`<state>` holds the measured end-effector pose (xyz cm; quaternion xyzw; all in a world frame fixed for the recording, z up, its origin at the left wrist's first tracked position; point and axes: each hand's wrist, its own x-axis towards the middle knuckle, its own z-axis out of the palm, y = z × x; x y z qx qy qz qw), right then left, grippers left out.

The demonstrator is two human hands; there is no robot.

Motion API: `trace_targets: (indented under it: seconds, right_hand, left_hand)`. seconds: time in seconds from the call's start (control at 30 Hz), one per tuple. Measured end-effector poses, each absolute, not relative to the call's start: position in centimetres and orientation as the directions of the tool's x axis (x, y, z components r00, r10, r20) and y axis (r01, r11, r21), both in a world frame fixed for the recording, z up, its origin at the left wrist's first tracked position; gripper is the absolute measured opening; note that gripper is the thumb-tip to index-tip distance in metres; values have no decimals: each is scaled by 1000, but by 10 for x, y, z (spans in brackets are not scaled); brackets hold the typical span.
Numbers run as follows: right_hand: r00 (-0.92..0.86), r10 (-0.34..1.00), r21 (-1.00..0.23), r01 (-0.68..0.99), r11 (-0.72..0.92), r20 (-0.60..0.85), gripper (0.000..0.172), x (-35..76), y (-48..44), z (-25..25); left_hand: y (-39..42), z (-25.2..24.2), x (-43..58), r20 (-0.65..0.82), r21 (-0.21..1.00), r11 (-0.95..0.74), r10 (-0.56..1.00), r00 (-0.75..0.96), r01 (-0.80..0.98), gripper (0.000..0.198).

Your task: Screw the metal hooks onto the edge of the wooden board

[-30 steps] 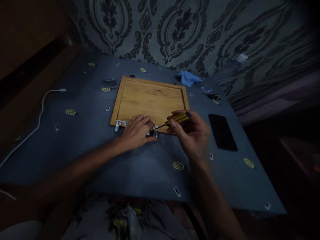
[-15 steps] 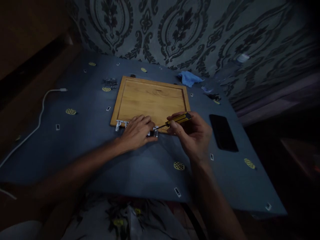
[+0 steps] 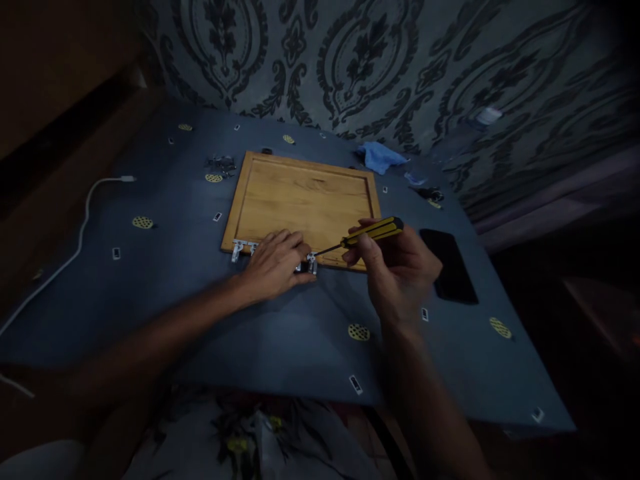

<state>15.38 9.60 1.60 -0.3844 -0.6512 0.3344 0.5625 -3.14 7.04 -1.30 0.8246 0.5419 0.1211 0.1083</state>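
A wooden panel (image 3: 305,200) with a raised frame lies flat on the blue table (image 3: 280,340). Metal hinges (image 3: 239,249) sit along its near edge. My left hand (image 3: 274,263) rests palm down on that edge, fingers curled over a hinge beside a metal bracket (image 3: 311,263). My right hand (image 3: 397,273) grips a yellow and black screwdriver (image 3: 373,231). Its thin shaft slants down left, with the tip at the bracket by my left fingertips.
A black phone (image 3: 450,267) lies right of the panel. A blue cloth (image 3: 383,157) and small dark items sit at the back right. A white cable (image 3: 80,233) runs along the left. Loose metal parts (image 3: 220,163) lie at the back left. Patterned wallpaper rises behind.
My right hand has drawn back to the right and lifted, so the screwdriver handle now sits higher and further right. My left hand has stayed on the hinge.
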Motion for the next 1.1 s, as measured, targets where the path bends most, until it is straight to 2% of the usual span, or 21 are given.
trace_targets:
  seconds: [0.17, 0.37, 0.93, 1.1]
  right_hand:
    - [-122, 903, -886, 177, 429, 412, 22, 155, 96, 16]
    - [-149, 901, -883, 188, 429, 406, 16, 155, 95, 16]
    - [-109, 923, -905, 186, 383, 368, 31, 153, 94, 16]
    - [-195, 916, -913, 147, 381, 350, 32, 157, 96, 19]
  left_hand:
    - [70, -13, -32, 93, 319, -389, 920, 380, 864, 42]
    - [70, -12, -31, 73, 328, -379, 923, 377, 865, 43]
    - [71, -13, -32, 87, 310, -395, 918, 388, 865, 44]
    - [71, -13, -32, 98, 315, -400, 916, 390, 861, 40]
